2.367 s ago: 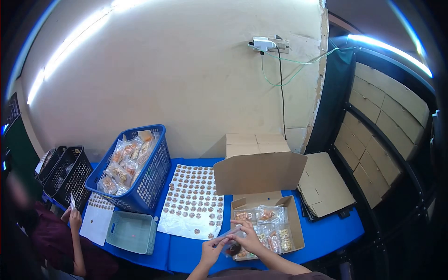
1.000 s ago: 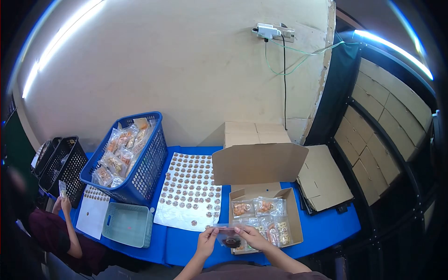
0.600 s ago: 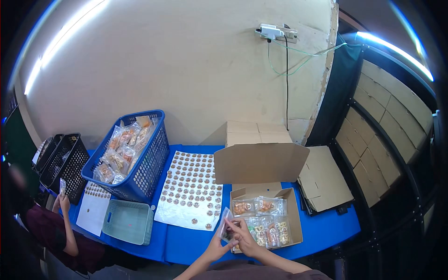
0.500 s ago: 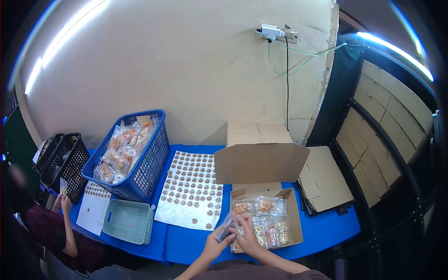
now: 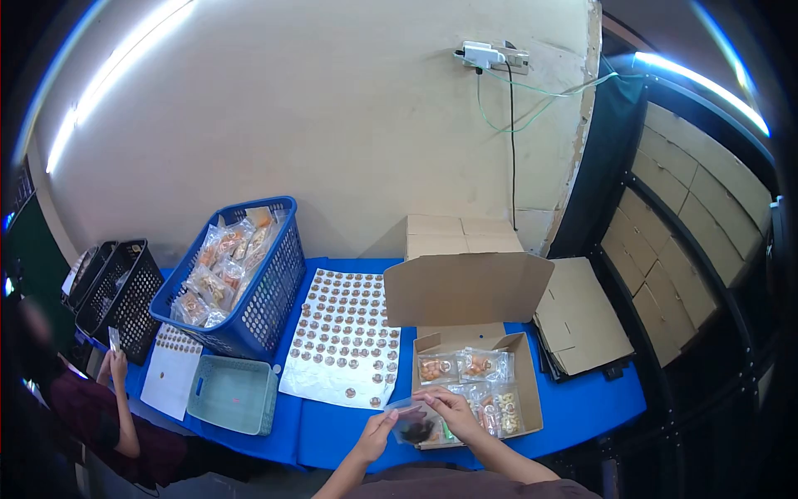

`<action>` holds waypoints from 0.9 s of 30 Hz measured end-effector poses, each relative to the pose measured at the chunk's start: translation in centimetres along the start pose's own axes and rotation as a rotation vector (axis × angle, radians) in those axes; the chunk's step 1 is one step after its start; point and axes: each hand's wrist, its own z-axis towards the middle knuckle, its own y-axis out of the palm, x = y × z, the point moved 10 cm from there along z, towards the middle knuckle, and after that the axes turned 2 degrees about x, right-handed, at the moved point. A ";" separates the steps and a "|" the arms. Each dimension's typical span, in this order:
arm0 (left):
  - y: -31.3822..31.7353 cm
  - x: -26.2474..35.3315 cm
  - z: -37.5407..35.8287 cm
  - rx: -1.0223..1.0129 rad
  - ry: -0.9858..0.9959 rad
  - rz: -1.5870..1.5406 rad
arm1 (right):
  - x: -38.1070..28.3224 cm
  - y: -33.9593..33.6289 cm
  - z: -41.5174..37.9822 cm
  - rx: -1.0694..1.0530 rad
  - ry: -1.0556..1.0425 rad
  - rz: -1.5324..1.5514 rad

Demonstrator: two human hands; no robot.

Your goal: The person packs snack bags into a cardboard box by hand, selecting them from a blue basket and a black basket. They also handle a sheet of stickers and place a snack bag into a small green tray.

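A clear plastic packet [image 5: 413,422] with dark contents is stretched between both hands at the front left corner of an open cardboard box [image 5: 532,416]. My left hand [image 5: 376,434] pinches its left side. At the packet's upper right, my right hand [image 5: 453,411] has its fingers closed on the edge, above the box. Inside the box lie several clear packets of snacks, among them an orange one [image 5: 480,366] at the back and a pale one [image 5: 508,412] at the right. A white sheet of round stickers [image 5: 332,378] lies left of the box.
A blue basket [image 5: 249,320] full of packets stands at the left, behind a green tray [image 5: 233,420]. Flat cardboard [image 5: 586,320] is stacked at the right. Black crates [image 5: 125,291] and a co-worker [image 5: 91,416] holding a small packet are at the far left.
The packet was bunched between my hands and is now spread out, its dark contents visible. My hands have moved slightly apart. The camera view has shifted slightly.
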 end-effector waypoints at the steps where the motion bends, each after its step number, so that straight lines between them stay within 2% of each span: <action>1: -0.1 0.2 0.0 -0.006 -0.003 0.011 | 0.0 -0.3 -0.1 0.029 -0.024 -0.025; 3: -0.5 -0.1 0.0 0.034 -0.092 0.164 | 0.2 -0.3 -0.6 0.061 -0.050 -0.045; 4: -0.6 -0.6 0.3 0.032 -0.091 0.170 | 1.2 -1.1 -1.0 0.163 0.025 0.033; 5: -1.6 -0.8 0.6 0.116 -0.026 0.111 | 2.2 -1.9 -1.3 0.264 0.100 0.110; 6: -2.6 -0.7 0.7 0.199 0.038 0.050 | 2.1 -2.7 -1.4 0.363 0.076 0.094; 7: -2.5 0.0 0.7 0.197 0.039 0.052 | 2.4 -2.7 -1.4 0.364 0.073 0.097; 10: 1.3 0.7 0.3 -0.102 -0.023 0.286 | 3.7 -1.7 -1.3 0.306 0.128 0.061; 11: 2.1 0.6 0.2 -0.100 -0.028 0.285 | 3.4 -1.2 -1.3 0.305 0.133 0.063; 13: 3.9 2.7 0.0 -0.073 0.233 0.510 | -0.3 0.4 -1.1 0.224 -0.119 -0.143; 14: 3.6 2.7 0.3 -0.040 0.274 0.398 | -1.2 0.9 -1.2 0.171 -0.081 -0.127; 19: 1.4 1.5 0.8 0.157 0.228 0.205 | -1.8 1.2 -0.4 0.081 -0.104 -0.258; 21: 1.3 1.4 0.9 0.161 0.233 0.176 | -1.4 0.9 -0.2 0.065 -0.067 0.032; 23: 1.4 1.3 0.9 0.173 0.214 0.155 | -1.1 0.6 -0.1 0.065 -0.054 0.039; 25: 1.3 0.8 0.8 0.184 0.182 0.197 | -0.4 0.5 -0.2 0.077 0.039 -0.086; 27: 1.2 0.5 0.7 0.200 0.177 0.177 | 1.5 0.3 0.0 0.070 0.080 0.001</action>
